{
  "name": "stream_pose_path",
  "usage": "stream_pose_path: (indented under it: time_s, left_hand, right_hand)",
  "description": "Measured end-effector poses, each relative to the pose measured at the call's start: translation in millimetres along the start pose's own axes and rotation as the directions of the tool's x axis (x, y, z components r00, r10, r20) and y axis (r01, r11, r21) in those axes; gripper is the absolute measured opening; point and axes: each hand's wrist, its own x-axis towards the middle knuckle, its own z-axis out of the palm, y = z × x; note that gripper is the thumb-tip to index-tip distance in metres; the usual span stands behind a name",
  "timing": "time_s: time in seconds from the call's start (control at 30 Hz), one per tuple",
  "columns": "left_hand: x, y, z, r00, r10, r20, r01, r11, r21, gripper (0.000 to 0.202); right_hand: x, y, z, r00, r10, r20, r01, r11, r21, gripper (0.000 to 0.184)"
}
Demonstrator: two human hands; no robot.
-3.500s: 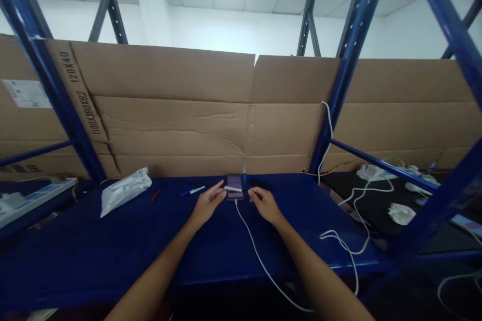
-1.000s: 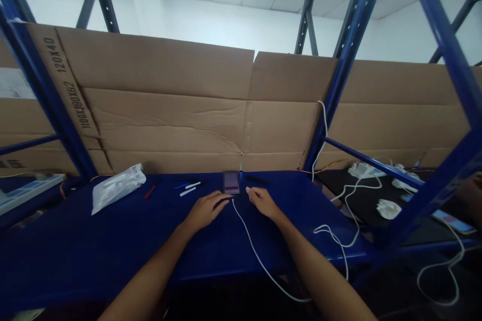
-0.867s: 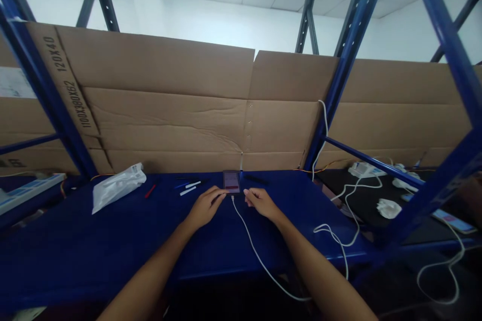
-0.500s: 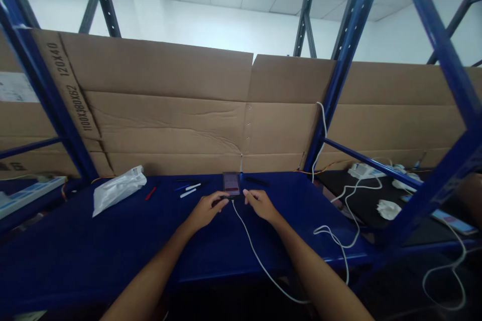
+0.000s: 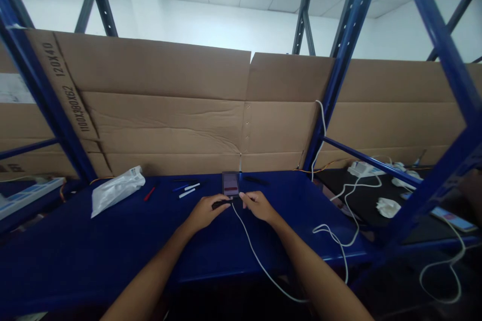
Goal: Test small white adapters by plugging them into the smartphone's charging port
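Note:
My left hand (image 5: pixel 204 210) is closed around a slim black pen-like stick (image 5: pixel 222 203), held roughly level above the blue tabletop. My right hand (image 5: pixel 259 205) has its thumb and fingers pinched together at the stick's right end; how much they cover is hard to make out. Just beyond both hands a phone (image 5: pixel 230 183) with a lit screen lies on the table. A white cable (image 5: pixel 249 241) runs from near the phone's lower edge toward me, down between my forearms.
Left of my hands lie white sticks (image 5: pixel 187 192), a red pen (image 5: pixel 149 193) and a white plastic bag (image 5: pixel 117 190). A dark pen (image 5: pixel 256 180) rests right of the phone. Cardboard (image 5: pixel 169 120) walls the back. Blue posts (image 5: pixel 331 100) and loose cables (image 5: pixel 339 241) are at the right.
My right hand has moved slightly left, bringing its fingertips to the end of the black stick. My left hand keeps its hold, and the view has shifted slightly.

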Motion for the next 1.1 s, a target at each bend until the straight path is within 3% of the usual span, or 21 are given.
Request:
stream_pose_path:
  time_s: [0.33,0.63,0.83,0.97,1.1]
  left_hand:
    - [0.6,8.3,-4.2,1.000,-0.012,0.015,0.010,0.991,0.136,0.038]
    - [-1.7,2.5,-5.5,0.998,-0.068,-0.010,0.069,0.992,0.106,0.058]
    - [-0.4,-2.8,-2.5,0.994,-0.069,-0.090,0.084,0.981,0.173,0.055]
    - [-0.2,-7.8,-2.0,0.985,-0.069,-0.157,0.100,0.974,0.202,0.053]
    - [-0.6,-8.5,-1.7,0.988,-0.055,-0.142,0.084,0.974,0.210,0.051]
  right_hand:
    - [-0.1,-5.4,2.9,0.999,-0.042,-0.017,0.045,0.978,0.203,0.035]
    - [0.6,-1.5,1.8,0.998,-0.055,-0.029,0.060,0.976,0.208,0.034]
    - [2.7,0.2,1.1,0.998,-0.070,0.001,0.068,0.966,0.248,0.031]
    - [1.7,-0.2,1.3,0.997,-0.062,-0.042,0.070,0.974,0.215,0.032]
    - [0.2,-2.2,6.6,0.998,-0.044,-0.041,0.050,0.983,0.175,0.034]
